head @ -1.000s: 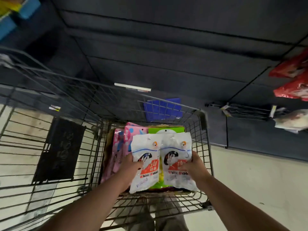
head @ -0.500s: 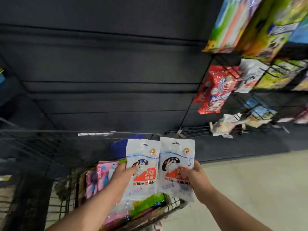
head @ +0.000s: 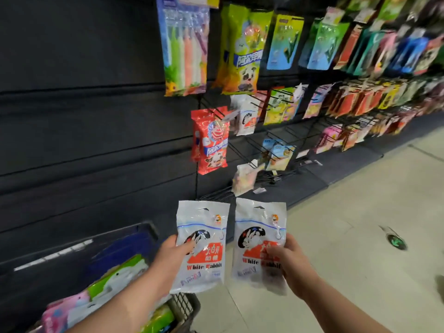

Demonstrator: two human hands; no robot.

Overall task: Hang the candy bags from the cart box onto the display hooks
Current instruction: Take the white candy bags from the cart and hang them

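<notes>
My left hand point(head: 171, 257) grips a white White Rabbit candy bag point(head: 201, 246) by its left edge, upright. My right hand point(head: 289, 263) holds a second, matching candy bag point(head: 258, 234) beside it. Both bags hover above the cart's right corner, below the display. Black wire display hooks point(head: 269, 138) jut from the dark wall ahead; some are bare, and a similar white bag point(head: 246, 120) hangs on one. The cart box point(head: 120, 282) at lower left holds pink and green bags.
Rows of hanging snack bags fill the wall to the upper right. A red bag point(head: 212, 140) and tall green bags point(head: 240, 49) hang at the display's left end. The wire cart's corner point(head: 185, 308) is below my left hand. Pale floor stretches right.
Both hands have lifted the two bags up out of the cart. My view has swung up and right, from the cart basket to the hook display.
</notes>
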